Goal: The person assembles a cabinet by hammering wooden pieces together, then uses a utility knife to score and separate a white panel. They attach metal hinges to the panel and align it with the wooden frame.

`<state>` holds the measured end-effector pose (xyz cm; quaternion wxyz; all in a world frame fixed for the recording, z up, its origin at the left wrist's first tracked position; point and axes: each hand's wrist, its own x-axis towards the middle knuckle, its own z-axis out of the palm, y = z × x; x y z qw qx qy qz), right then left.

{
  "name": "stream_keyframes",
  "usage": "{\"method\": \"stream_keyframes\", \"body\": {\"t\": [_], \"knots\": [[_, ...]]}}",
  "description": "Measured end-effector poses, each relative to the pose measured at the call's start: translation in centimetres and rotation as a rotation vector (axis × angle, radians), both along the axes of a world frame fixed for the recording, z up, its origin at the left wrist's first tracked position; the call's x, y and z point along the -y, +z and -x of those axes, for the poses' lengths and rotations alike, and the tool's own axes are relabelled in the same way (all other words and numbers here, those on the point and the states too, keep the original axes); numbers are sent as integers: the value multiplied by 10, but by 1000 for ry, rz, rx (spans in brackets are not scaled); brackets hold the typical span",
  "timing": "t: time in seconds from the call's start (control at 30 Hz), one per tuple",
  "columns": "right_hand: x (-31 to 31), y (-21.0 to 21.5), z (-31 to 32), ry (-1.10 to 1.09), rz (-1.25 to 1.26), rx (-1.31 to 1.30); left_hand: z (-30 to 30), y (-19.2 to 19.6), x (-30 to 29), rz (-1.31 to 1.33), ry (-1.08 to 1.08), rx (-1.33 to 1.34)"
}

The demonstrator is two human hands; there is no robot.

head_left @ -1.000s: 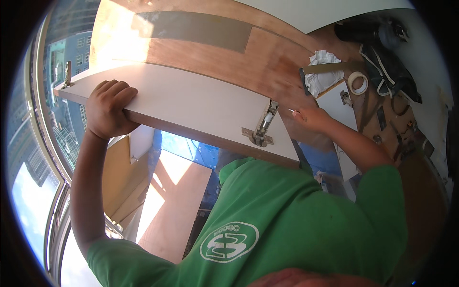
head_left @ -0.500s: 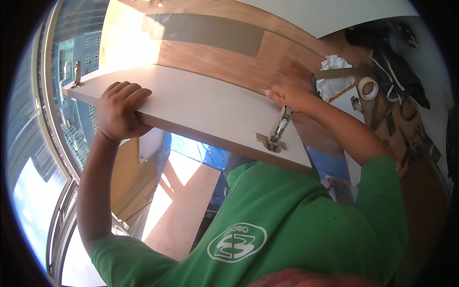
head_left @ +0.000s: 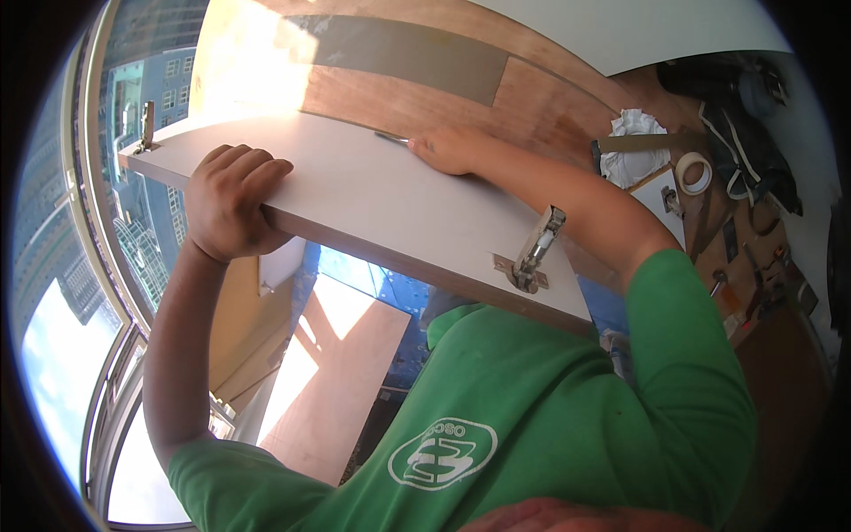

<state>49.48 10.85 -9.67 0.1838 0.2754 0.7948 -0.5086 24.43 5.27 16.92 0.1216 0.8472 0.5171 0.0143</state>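
Observation:
A white cabinet door panel (head_left: pixel 372 191) with a brown edge lies across in front of me. My left hand (head_left: pixel 232 199) is closed over its near edge, left of the middle, fingers on top. At the panel's far edge my right hand (head_left: pixel 443 149) is closed on a thin tool with a slim metal blade (head_left: pixel 391 137), pointing left along that edge. Its handle is hidden in the hand, so its exact kind is unclear. One metal hinge (head_left: pixel 532 257) stands up from the panel's right end, below my right forearm. Another hinge (head_left: pixel 147 131) stands at the far left end.
Behind the panel is a wooden board (head_left: pixel 550 115) with a grey-brown strip (head_left: pixel 399 55). Rightward lie a crumpled white cloth (head_left: pixel 645 160), a tape roll (head_left: pixel 693 174), a dark bag (head_left: pixel 753 151) and scattered tools. A window (head_left: pixel 80 239) is at left; a wooden sheet (head_left: pixel 350 381) lies below.
My right hand has slid left along the panel's far edge, bringing more of the blade into sight. My left hand keeps its grip, and the view has shifted slightly.

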Motion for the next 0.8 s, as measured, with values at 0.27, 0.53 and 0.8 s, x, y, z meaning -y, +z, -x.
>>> {"method": "stream_keyframes", "body": {"t": [0.27, 0.53, 0.8], "knots": [[-6, 18, -16, 97, 52, 148, 3, 0, 3, 52, 9, -38], [7, 25, -124, 130, 18, 179, 3, 0, 5, 33, 13, -33], [21, 32, -197, 33, 20, 251, 2, -4, 6, -12, 6, -12]]}}
